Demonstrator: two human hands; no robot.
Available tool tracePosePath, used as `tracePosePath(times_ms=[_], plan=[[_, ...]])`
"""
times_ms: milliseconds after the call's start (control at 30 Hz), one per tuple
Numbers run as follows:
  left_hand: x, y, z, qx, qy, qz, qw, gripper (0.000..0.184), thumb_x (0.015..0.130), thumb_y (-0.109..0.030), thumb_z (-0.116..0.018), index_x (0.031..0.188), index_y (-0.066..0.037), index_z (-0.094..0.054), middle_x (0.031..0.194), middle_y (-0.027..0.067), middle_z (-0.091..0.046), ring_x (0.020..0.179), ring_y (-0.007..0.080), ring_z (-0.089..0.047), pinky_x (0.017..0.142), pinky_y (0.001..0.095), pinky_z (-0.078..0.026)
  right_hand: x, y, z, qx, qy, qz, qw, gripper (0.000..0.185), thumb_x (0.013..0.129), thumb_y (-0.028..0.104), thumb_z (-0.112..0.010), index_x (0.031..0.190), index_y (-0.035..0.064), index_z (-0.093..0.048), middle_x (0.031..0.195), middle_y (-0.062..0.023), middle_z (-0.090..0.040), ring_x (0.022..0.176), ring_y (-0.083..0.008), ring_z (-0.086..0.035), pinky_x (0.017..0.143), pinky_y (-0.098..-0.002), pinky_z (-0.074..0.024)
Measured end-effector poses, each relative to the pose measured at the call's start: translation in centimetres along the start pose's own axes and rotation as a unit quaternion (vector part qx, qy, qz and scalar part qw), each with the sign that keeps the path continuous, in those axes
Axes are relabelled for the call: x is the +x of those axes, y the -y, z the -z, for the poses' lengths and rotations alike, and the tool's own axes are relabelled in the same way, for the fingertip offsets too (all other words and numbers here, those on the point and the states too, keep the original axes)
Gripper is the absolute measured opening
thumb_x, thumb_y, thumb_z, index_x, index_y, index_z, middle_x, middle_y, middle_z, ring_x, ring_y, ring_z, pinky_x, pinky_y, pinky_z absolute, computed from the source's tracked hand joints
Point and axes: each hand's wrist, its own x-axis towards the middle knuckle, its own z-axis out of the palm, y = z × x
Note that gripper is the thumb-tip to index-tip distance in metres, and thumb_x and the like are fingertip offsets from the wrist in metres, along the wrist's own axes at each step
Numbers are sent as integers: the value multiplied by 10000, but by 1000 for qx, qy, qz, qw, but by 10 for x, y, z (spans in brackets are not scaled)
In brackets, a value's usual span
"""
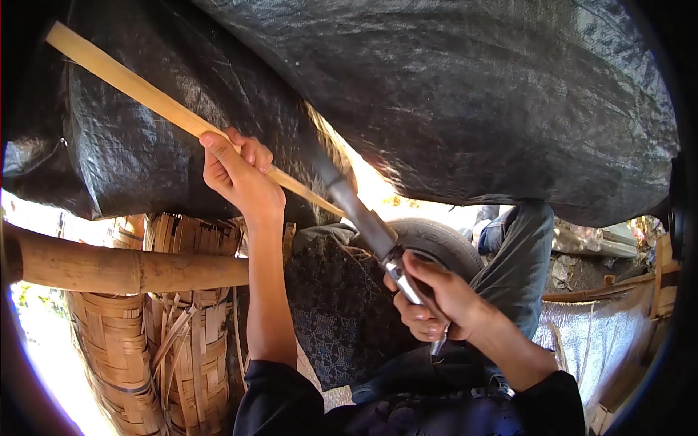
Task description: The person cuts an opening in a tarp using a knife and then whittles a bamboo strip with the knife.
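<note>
My left hand is closed around a long, pale bamboo strip, which slants from the upper left down toward the centre. In my right hand is a large knife with a shiny metal handle and a dark blade. The blade points up and left, its far end smeared by motion. It crosses near the strip's lower end; whether the two touch, I cannot tell. Below the blade, a patterned dark cloth lies over my lap.
Black plastic sheeting hangs low across the top. A thick bamboo pole runs along the left, above woven bamboo baskets. A tyre stands beyond my knees, beside a denim-clad leg. Silvery sheeting is at the right.
</note>
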Motion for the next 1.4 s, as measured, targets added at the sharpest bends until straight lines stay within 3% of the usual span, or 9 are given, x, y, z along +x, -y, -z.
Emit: tracePosePath(times_ms=[167, 300, 533, 667, 967, 1067, 1233, 1333, 1400], plan=[[-3, -1, -2, 4, 6, 0, 1000, 444, 917, -453, -427, 703, -65, -417, 506, -29, -306, 435, 42, -259, 416, 200, -178, -2, -8, -7, -31, -19, 61, 997, 456, 908, 518, -336, 903, 68, -416, 469, -26, -379, 304, -119, -340, 305, -270, -313], [-2, -1, -7, -7, 20, -4, 1000, 440, 919, -450, -426, 700, -67, -418, 506, -30, -305, 433, 42, -257, 415, 201, -176, 21, -20, 14, -73, -89, -8, 993, 431, 912, 500, -356, 893, 77, -440, 468, -23, -387, 316, -118, -361, 319, -267, -318], [-3, 0, -4, 8, -1, -6, 1000, 447, 918, -456, -424, 688, -72, -413, 505, -33, -301, 427, 39, -248, 412, 200, -169, 0, -9, -6, -10, 10, 73, 997, 450, 923, 494, -330, 868, 55, -416, 476, -41, -409, 297, -135, -380, 303, -266, -330], [-4, -1, -5, 3, 11, -3, 1000, 451, 918, -458, -420, 685, -72, -410, 502, -31, -306, 423, 38, -250, 411, 197, -171, 31, -33, 16, -49, -92, -9, 995, 439, 906, 511, -364, 869, 80, -441, 475, -27, -393, 321, -126, -362, 317, -275, -300], [-2, 0, 0, -5, 5, -5, 1000, 429, 898, -472, -451, 702, -91, -432, 497, -38, -289, 434, 43, -236, 419, 190, -188, -1, -21, 2, -40, -2, 91, 995, 447, 923, 499, -316, 891, 65, -418, 477, -50, -420, 310, -142, -406, 308, -256, -331], [-5, 1, -5, 12, -3, -1, 1000, 436, 898, -481, -444, 699, -93, -427, 501, -38, -289, 434, 44, -234, 421, 192, -190, 25, -43, 21, -15, -51, -7, 999, 460, 900, 524, -360, 895, 70, -436, 467, -40, -394, 307, -141, -355, 315, -277, -317], [-6, 0, 2, 17, 12, -4, 1000, 440, 895, -488, -442, 703, -93, -420, 506, -41, -287, 434, 48, -240, 421, 195, -195, 17, -25, 29, -16, -71, -38, 997, 438, 912, 504, -351, 874, 76, -439, 466, -40, -396, 310, -132, -364, 313, -278, -319], [-3, 1, -1, 5, 22, -11, 1000, 439, 896, -487, -439, 704, -92, -419, 508, -43, -289, 437, 46, -249, 422, 195, -200, 4, -14, 7, -82, -13, 73, 994, 451, 928, 496, -316, 867, 60, -415, 472, -39, -405, 303, -138, -422, 300, -245, -342], [-2, 1, -2, 4, 28, 7, 1000, 436, 895, -485, -442, 705, -92, -422, 510, -44, -291, 442, 45, -252, 424, 193, -202, 16, -30, 12, -92, -36, 80, 992, 446, 930, 491, -314, 864, 61, -415, 473, -40, -407, 304, -140, -422, 298, -249, -341]])
